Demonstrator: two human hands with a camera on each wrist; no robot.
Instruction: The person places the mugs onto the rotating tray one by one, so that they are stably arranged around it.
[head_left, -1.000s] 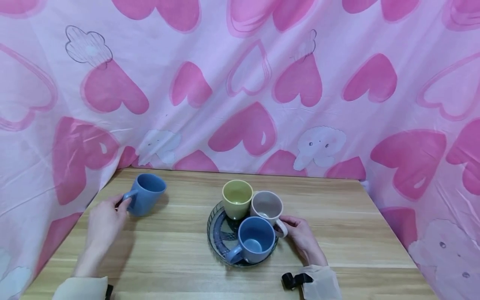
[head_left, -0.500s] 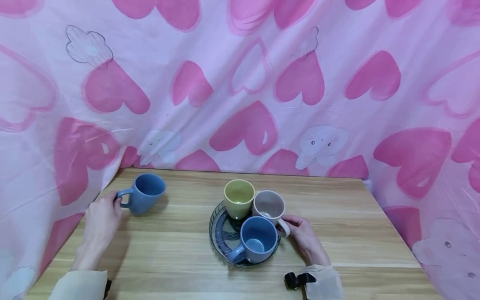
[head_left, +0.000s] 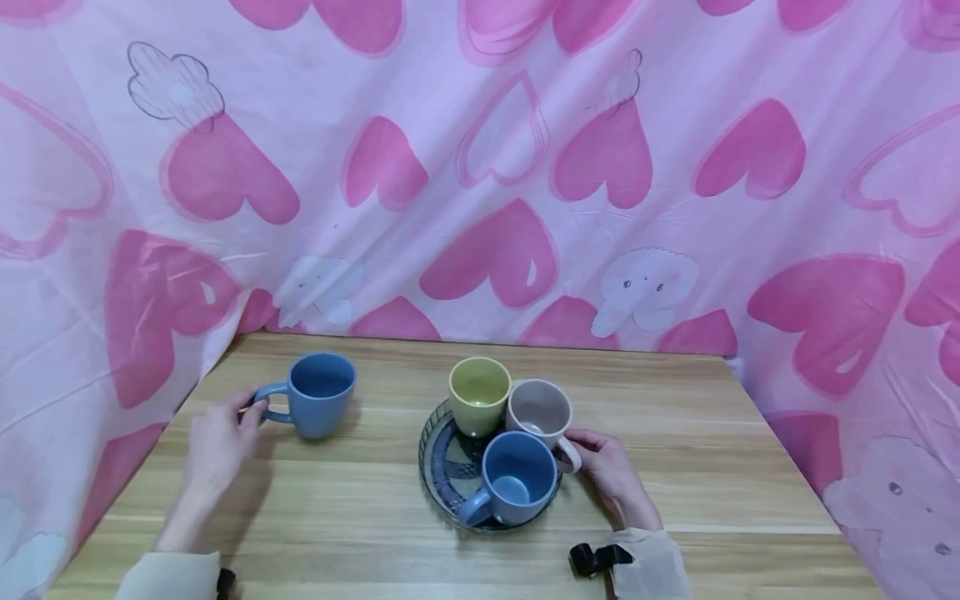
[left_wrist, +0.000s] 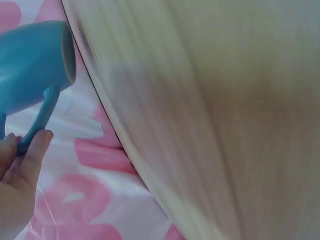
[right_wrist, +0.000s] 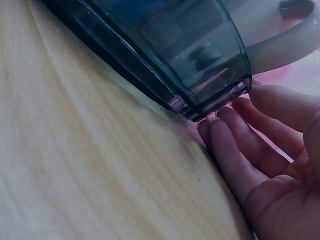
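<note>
My left hand (head_left: 217, 446) pinches the handle of a blue mug (head_left: 321, 400) at the table's left side. In the left wrist view, the mug (left_wrist: 32, 62) hangs apart from the tabletop, thumb and fingers on its handle. A round clear glass tray (head_left: 435, 479) bears a yellow-green cup (head_left: 478, 396), a pale pinkish-grey mug (head_left: 538, 408) and a second blue mug (head_left: 517, 479). At the tray's right edge is my right hand (head_left: 611, 475). The right wrist view shows its thumb at the tray's rim (right_wrist: 235, 55) and its curled fingers against the lower edge.
The wooden table (head_left: 360, 533) ends at a pink heart-patterned cloth (head_left: 480, 167), which hangs behind it and on both sides. A black strap device (head_left: 596, 560) sits on the right wrist by the sleeve.
My left hand first drew slightly left along the handle, then moved right with the blue mug, which now stands more upright. The right hand, tray and its cups keep their places.
</note>
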